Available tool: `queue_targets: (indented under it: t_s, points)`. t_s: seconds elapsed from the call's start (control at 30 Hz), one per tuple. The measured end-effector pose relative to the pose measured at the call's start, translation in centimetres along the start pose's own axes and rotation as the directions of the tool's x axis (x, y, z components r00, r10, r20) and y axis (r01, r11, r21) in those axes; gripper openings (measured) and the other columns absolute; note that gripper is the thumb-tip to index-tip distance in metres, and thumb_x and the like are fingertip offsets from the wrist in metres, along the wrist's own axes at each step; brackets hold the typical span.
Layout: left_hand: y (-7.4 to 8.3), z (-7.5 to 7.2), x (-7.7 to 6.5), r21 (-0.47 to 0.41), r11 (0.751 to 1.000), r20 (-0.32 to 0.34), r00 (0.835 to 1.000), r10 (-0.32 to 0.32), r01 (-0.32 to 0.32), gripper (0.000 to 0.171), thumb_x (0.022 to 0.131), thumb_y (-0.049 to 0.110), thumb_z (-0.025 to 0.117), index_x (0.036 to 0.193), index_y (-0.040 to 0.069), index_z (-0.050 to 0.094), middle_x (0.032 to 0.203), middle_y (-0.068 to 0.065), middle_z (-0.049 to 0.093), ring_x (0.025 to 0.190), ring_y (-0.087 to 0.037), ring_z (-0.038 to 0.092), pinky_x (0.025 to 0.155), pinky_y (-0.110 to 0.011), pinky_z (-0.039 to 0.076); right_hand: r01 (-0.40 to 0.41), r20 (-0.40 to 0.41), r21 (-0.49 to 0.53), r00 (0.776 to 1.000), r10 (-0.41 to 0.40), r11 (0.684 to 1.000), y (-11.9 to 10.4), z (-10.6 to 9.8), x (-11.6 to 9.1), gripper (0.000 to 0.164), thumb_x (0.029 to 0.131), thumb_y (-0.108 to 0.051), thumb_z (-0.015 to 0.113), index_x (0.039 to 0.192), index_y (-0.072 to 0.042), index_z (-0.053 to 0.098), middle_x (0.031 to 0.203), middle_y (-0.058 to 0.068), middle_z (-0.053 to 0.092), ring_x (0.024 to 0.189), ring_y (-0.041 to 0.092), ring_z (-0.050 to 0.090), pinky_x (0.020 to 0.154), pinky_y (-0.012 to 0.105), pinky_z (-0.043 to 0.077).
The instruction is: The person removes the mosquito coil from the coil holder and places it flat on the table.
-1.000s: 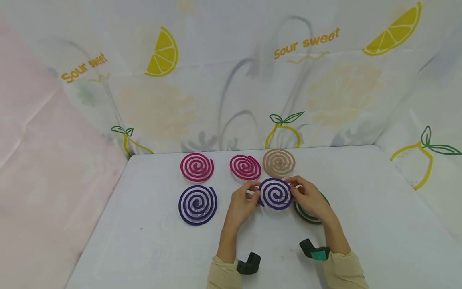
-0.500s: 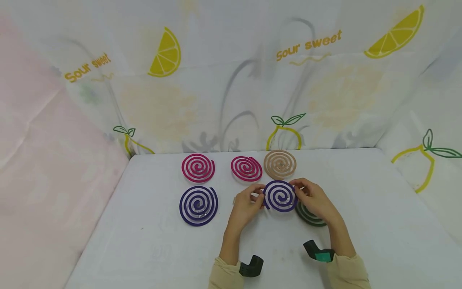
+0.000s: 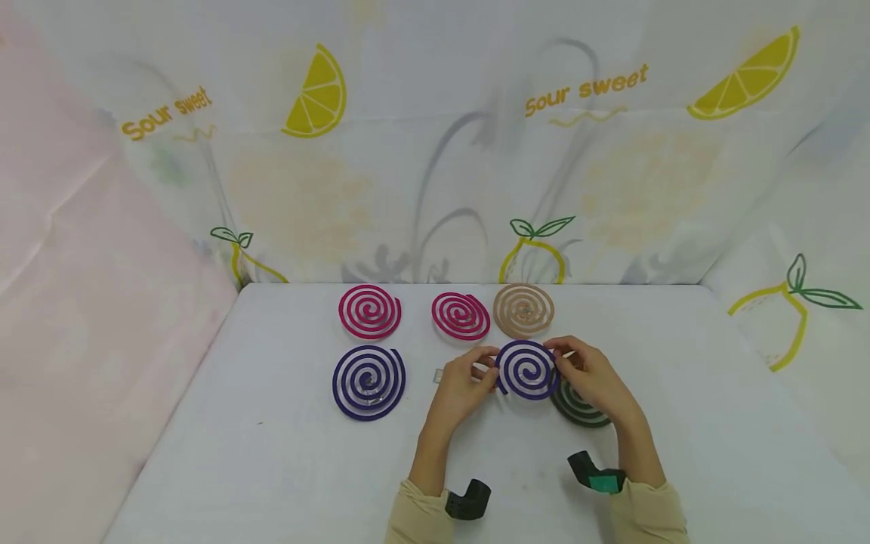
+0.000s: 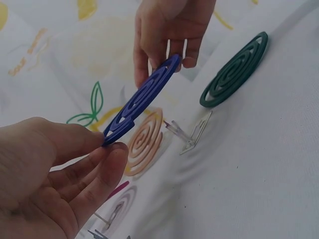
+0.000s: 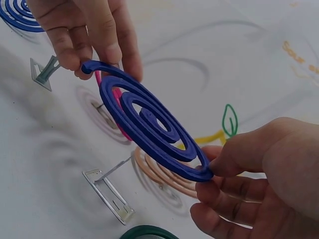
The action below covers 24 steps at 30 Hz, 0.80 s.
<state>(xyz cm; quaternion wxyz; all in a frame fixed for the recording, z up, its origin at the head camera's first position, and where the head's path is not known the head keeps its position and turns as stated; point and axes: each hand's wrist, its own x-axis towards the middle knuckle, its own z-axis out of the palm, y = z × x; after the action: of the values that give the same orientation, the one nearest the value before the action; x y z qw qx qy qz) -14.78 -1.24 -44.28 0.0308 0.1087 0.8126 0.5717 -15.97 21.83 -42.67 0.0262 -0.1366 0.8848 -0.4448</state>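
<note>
Both hands hold a dark blue mosquito coil (image 5: pixel 142 117) by opposite edges, raised above the white table and tilted. My left hand (image 3: pixel 462 389) pinches its left rim near the coil's outer end. The thumb and fingers of my right hand (image 3: pixel 590 378) grip the other rim. Below the coil, a small metal coil stand (image 5: pixel 122 208) with an upright prong sits on the table, apart from it. A dark green coil (image 4: pixel 234 74) lies under and beside my right hand, partly covered in the head view. Just behind is a tan coil (image 3: pixel 523 310).
Two magenta coils (image 3: pixel 370 311) (image 3: pixel 461 316) stand along the back of the table (image 3: pixel 272 483). Another blue coil (image 3: pixel 369 382) is at the left. A second metal stand (image 5: pixel 42 74) shows beside my left hand. Lemon-printed cloth (image 3: pixel 408 174) hangs behind the table.
The held blue coil and both hands have shifted slightly right, then stayed nearly still. A bit of metal stand now shows beside my left hand. The head view has tilted a little.
</note>
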Motion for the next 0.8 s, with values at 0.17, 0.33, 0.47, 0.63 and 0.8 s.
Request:
queue_targets:
  t_s: [0.17, 0.33, 0.47, 0.63, 0.8]
  points:
    - [-0.1, 0.2, -0.2, 0.019, 1.0, 0.012, 1.0, -0.001, 0.001, 0.03, 0.089, 0.006, 0.061, 0.119, 0.009, 0.063, 0.1, -0.009, 0.067, 0.08, -0.012, 0.068, 0.064, -0.016, 0.052, -0.02, 0.001, -0.008, 1.0, 0.02, 1.0, 0.0, -0.1, -0.3, 0.026, 0.095, -0.007, 0.05, 0.12, -0.003, 0.057, 0.103, 0.017, 0.058, 0.075, 0.025, 0.058, 0.061, 0.022, 0.046]
    - [-0.1, 0.5, -0.2, 0.003, 1.0, 0.02, 1.0, 0.008, -0.008, 0.031, 0.089, 0.005, 0.061, 0.119, 0.009, 0.063, 0.1, -0.009, 0.067, 0.078, -0.01, 0.067, 0.064, -0.016, 0.052, -0.037, 0.001, -0.024, 0.999, 0.037, 0.999, 0.1, -0.4, -0.4, 0.027, 0.096, -0.008, 0.049, 0.121, -0.004, 0.056, 0.104, 0.016, 0.058, 0.076, 0.022, 0.056, 0.06, 0.022, 0.046]
    - [0.0, 0.7, -0.1, -0.002, 1.0, 0.019, 0.999, 0.029, -0.028, 0.031, 0.088, 0.003, 0.06, 0.119, 0.007, 0.063, 0.098, -0.01, 0.067, 0.076, -0.009, 0.068, 0.063, -0.016, 0.052, -0.033, -0.007, -0.038, 0.999, 0.033, 0.999, 0.1, -0.7, -0.4, 0.026, 0.096, -0.007, 0.048, 0.121, -0.005, 0.057, 0.103, 0.016, 0.058, 0.074, 0.015, 0.054, 0.058, 0.022, 0.045]
    - [0.1, 1.0, -0.1, 0.008, 0.999, 0.022, 0.999, 0.033, -0.033, 0.032, 0.087, 0.002, 0.06, 0.119, 0.008, 0.062, 0.098, -0.009, 0.068, 0.077, -0.012, 0.069, 0.064, -0.017, 0.052, -0.015, -0.012, -0.058, 1.0, 0.014, 0.998, 0.0, -1.1, -0.5, 0.026, 0.095, -0.006, 0.048, 0.12, -0.003, 0.057, 0.102, 0.017, 0.058, 0.069, 0.01, 0.051, 0.054, 0.022, 0.044]
    - [0.3, 1.4, -0.1, 0.019, 0.999, 0.033, 0.999, 0.042, -0.043, 0.034, 0.087, 0.003, 0.062, 0.12, 0.009, 0.062, 0.099, -0.008, 0.068, 0.079, -0.012, 0.069, 0.065, -0.016, 0.052, -0.014, -0.022, -0.077, 1.0, 0.012, 0.997, -0.1, -1.5, -0.6, 0.026, 0.095, -0.006, 0.048, 0.12, -0.002, 0.058, 0.104, 0.018, 0.06, 0.077, 0.017, 0.055, 0.061, 0.021, 0.045]
